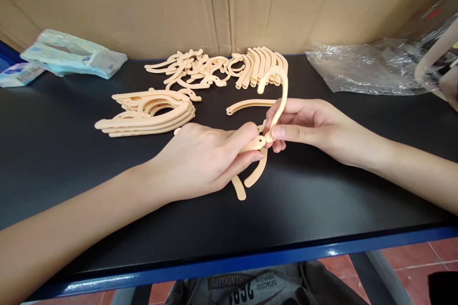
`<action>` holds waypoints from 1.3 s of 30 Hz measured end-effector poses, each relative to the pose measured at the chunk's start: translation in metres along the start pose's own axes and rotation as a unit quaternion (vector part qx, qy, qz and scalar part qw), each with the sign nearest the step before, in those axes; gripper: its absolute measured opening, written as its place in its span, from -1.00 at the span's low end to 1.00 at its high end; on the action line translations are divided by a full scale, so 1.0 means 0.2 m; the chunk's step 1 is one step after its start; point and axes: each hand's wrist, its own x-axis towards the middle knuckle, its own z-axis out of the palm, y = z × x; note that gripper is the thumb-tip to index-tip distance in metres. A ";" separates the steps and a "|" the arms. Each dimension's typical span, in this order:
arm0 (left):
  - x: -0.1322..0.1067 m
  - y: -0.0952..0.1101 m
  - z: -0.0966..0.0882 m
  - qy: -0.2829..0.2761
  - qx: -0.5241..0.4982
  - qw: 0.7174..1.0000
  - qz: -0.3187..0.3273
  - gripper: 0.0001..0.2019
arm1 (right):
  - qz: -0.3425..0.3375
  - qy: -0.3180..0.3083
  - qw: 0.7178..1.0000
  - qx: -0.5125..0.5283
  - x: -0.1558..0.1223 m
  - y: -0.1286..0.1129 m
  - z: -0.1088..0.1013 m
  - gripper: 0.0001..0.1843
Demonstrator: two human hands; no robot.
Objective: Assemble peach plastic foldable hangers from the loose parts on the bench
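Observation:
My left hand (203,159) pinches a beige plastic hanger arm (256,143) with a small hole at its end. My right hand (318,126) grips the base of a curved beige hanger hook (285,88) between thumb and fingers. The hook's base meets the arm's end; whether they are joined I cannot tell. Below the hands lie more curved arm pieces (239,189), partly hidden. Behind the right hand lies a single hanger arm (246,104). Left of them sits a stack of folded hangers (143,126).
Loose hooks (195,74) are heaped at the back, beside a row of hanger arms (263,64). Blue-green plastic packs (75,55) lie at the back left. A clear plastic bag (368,69) lies back right. Cardboard (143,5) stands behind the black table (304,209).

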 end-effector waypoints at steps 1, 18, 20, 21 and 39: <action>0.00 0.00 0.00 -0.003 -0.003 1.000 0.008 -0.72 | 0.000 -0.001 1.000 -0.006 0.00 0.00 0.00 -0.83; 0.05 0.04 -0.06 0.034 0.093 0.985 0.139 -0.73 | 0.042 -0.100 0.992 0.057 0.02 -0.04 -0.02 -0.86; 0.05 0.04 -0.06 0.032 0.095 0.986 0.131 -0.76 | 0.046 -0.095 0.992 0.069 0.03 -0.04 -0.03 -0.87; 0.05 0.04 -0.06 0.035 0.094 0.987 0.127 -0.76 | 0.046 -0.094 0.992 0.070 0.03 -0.04 -0.03 -0.87; 0.05 0.03 -0.03 0.036 0.136 0.977 0.162 -0.73 | -0.036 -0.090 0.990 -0.100 -0.01 -0.03 0.01 -0.81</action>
